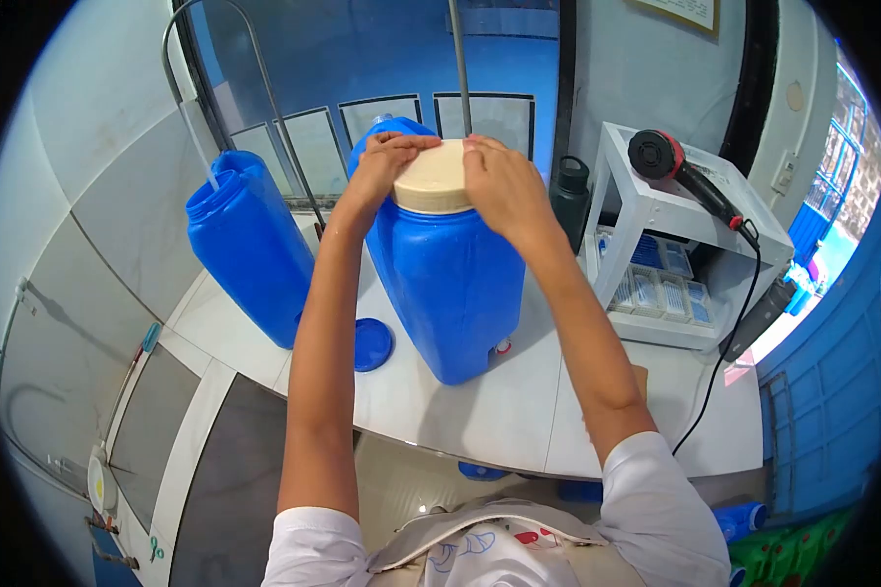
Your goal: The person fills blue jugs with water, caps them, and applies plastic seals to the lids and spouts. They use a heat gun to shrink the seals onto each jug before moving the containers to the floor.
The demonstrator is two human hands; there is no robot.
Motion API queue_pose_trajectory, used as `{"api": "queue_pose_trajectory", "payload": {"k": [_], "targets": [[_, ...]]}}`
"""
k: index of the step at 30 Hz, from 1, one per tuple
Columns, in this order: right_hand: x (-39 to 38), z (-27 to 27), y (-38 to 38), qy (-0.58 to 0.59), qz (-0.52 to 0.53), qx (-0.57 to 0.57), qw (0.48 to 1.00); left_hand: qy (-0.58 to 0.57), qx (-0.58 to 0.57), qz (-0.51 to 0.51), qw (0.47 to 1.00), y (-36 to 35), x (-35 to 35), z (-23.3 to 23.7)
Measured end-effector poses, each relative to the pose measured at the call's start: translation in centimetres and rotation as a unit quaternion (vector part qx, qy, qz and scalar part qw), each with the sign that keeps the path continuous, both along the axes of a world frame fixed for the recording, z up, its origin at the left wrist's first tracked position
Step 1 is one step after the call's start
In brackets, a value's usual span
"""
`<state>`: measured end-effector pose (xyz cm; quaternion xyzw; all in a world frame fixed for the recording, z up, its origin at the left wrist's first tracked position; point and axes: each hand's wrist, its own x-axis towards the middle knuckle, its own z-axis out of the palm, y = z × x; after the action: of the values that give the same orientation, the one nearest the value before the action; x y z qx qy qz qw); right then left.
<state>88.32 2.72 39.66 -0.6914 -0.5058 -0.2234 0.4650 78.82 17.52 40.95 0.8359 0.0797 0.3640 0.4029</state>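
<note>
A tall blue container [450, 284] stands upright on the white tiled counter, with a cream lid [435, 179] over its mouth. On the lid's left side rests my left hand [381, 171], its fingers lying across the top. My right hand [504, 183] wraps round the lid's right side, fingertips on the top edge. Both hands hold the same lid. Left of them, an uncapped blue container [250, 254] has a tube in its mouth. A loose blue cap [372, 344] lies on the counter between the two containers.
At the right, a white shelf [695, 217] bears a black-and-red heat gun [690, 176], its cord hanging over the counter edge. Small boxes fill the lower level. A dark bottle [569, 201] stands beside the shelf. Metal pipes rise behind the containers; a window is at the back.
</note>
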Motion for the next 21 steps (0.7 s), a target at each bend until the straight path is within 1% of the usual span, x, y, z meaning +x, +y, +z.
{"api": "queue_pose_trajectory", "payload": {"k": [1, 3, 4, 5, 7, 8, 9, 10, 11, 12, 13, 14, 15, 16, 17, 18, 19, 21], "targets": [[-0.6, 0.0, -0.1, 0.001, -0.001, -0.003, 1.000, 0.001, -0.003, -0.001, 1.000, 0.4, 0.2, -0.4], [-1.4, 0.3, -0.1, 0.012, -0.067, -0.008, 0.998, -0.043, 0.111, 0.090, 0.989, 1.1, 0.3, -1.2], [-1.9, 0.3, -0.1, 0.014, -0.068, -0.007, 0.998, -0.097, 0.142, 0.207, 0.963, 2.1, 0.5, -2.3], [-2.1, 0.4, -0.2, 0.008, -0.081, -0.020, 0.996, -0.099, 0.144, 0.205, 0.963, 0.2, -0.1, -1.9], [-2.4, 0.7, -0.1, -0.003, -0.099, -0.027, 0.995, -0.141, 0.044, 0.249, 0.957, -4.4, -1.1, -2.0], [-2.8, 0.4, 0.0, -0.031, -0.136, -0.008, 0.990, -0.129, -0.023, 0.142, 0.981, -4.7, -0.9, -2.8], [-3.2, -0.1, 0.1, -0.057, -0.171, 0.011, 0.984, -0.127, -0.019, 0.139, 0.982, -4.0, -0.4, -3.2], [-3.5, -0.8, 0.1, -0.122, -0.216, 0.053, 0.967, -0.079, -0.008, 0.163, 0.983, -2.9, 0.1, -3.6], [-4.0, 0.8, -1.0, -0.122, -0.217, 0.054, 0.967, -0.032, 0.002, 0.188, 0.982, -1.8, 0.2, -3.4], [-4.8, 3.3, -3.3, -0.010, -0.172, -0.028, 0.985, -0.038, -0.065, 0.084, 0.994, -0.6, -0.1, -2.7], [-4.8, 4.7, -4.9, 0.102, -0.123, -0.112, 0.981, -0.036, -0.067, 0.085, 0.993, -0.1, -0.4, -2.3], [-2.5, 4.6, -4.0, 0.094, -0.123, 0.000, 0.988, 0.009, -0.076, 0.156, 0.985, 0.0, -0.7, -1.9], [0.1, 4.0, -2.1, 0.096, -0.122, -0.001, 0.988, 0.054, -0.081, 0.225, 0.969, 0.0, -1.3, -1.3], [2.9, 3.4, 0.1, 0.132, -0.038, 0.014, 0.990, 0.036, -0.224, 0.074, 0.971, -0.6, -3.0, -1.2], [4.6, 2.4, 1.6, 0.169, 0.046, 0.030, 0.984, 0.035, -0.219, 0.073, 0.972, -0.9, -2.7, -1.6], [4.6, 1.0, 2.2, 0.163, 0.087, -0.021, 0.983, 0.024, -0.178, 0.100, 0.979, -1.2, -1.5, -2.7], [2.6, 1.3, 0.5, 0.159, 0.087, -0.018, 0.983, 0.009, -0.138, 0.126, 0.982, -1.3, 0.0, -3.7], [-3.9, 2.5, -4.9, 0.183, -0.030, -0.019, 0.982, -0.004, -0.104, 0.158, 0.982, 0.2, 0.5, -4.5]]}}
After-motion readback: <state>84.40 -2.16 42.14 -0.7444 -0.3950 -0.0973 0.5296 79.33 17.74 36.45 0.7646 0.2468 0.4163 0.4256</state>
